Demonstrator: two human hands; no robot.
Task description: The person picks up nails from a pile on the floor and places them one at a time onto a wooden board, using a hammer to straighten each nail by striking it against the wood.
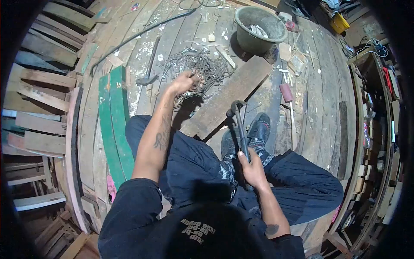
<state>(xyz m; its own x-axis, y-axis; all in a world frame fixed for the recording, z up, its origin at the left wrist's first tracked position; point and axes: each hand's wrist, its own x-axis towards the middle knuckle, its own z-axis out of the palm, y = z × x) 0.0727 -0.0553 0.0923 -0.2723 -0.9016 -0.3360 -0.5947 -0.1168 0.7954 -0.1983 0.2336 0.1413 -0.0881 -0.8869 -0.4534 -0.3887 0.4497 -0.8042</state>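
Note:
My left hand (185, 83) is over the near edge of a pile of nails (211, 64) on the plank floor, its fingers bent down among them; whether a nail is between the fingertips is too small to tell. My right hand (253, 169) is wrapped round the handle of a hammer (239, 125), which points away from me with its curved metal head uppermost. A brown wooden board (235, 97) lies slantwise between the nails and my feet. Beyond the pile on its left, a second hammer (147, 80) rests on the floor.
A grey bucket (246, 42) stands behind the board. Two green planks (115, 125) lie at the left, near stacked wood (47, 103). A long metal bar (142, 32) lies at the back left. A pink roller (286, 93) is right of the board, and a shelf (360, 172) lines the right side.

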